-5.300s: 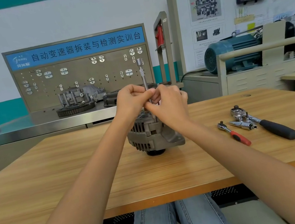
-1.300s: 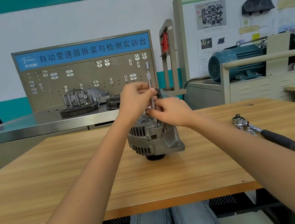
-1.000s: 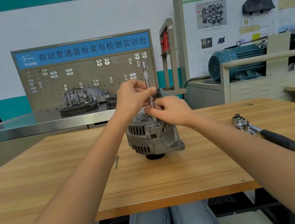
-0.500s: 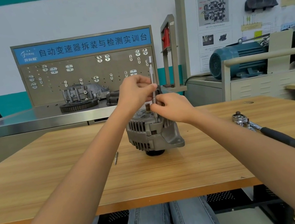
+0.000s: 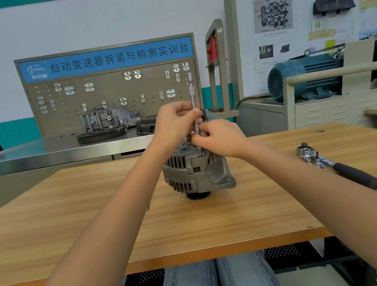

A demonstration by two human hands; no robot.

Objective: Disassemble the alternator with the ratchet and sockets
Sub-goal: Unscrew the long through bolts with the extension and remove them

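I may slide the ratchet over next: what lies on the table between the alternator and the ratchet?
In the head view, only the right forearm crosses above bare table between alternator and ratchet.

Bright, even room light, soft shadows under alternator. Glare streak along far steel counter. Wide-angle bending at edges; near forearms slightly soft.
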